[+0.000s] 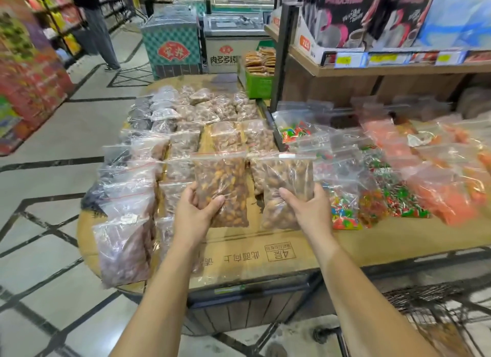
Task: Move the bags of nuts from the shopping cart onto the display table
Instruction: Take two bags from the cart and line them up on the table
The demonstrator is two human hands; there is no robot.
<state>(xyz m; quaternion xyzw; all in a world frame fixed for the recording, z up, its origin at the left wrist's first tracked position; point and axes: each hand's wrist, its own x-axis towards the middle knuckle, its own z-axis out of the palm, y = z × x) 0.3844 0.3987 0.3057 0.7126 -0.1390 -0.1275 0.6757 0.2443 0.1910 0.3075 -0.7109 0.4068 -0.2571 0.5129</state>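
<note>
My left hand [196,210] grips a clear zip bag of dark brown nuts [220,181] by its lower left part. My right hand [305,210] grips a second clear bag of paler nuts [287,176] at its lower right. Both bags are held side by side just above the display table [255,247], which is covered with brown cardboard. Several other bags of nuts [207,112] lie in rows on the table beyond and to the left. The wire shopping cart [430,311] shows at the bottom right, its contents blurred.
Bags of coloured candy [345,207] and orange snacks [438,191] fill the table's right side under a wooden shelf [372,69]. Freezer chests [172,48] stand behind the table. A person [101,29] stands in the tiled aisle at the far left.
</note>
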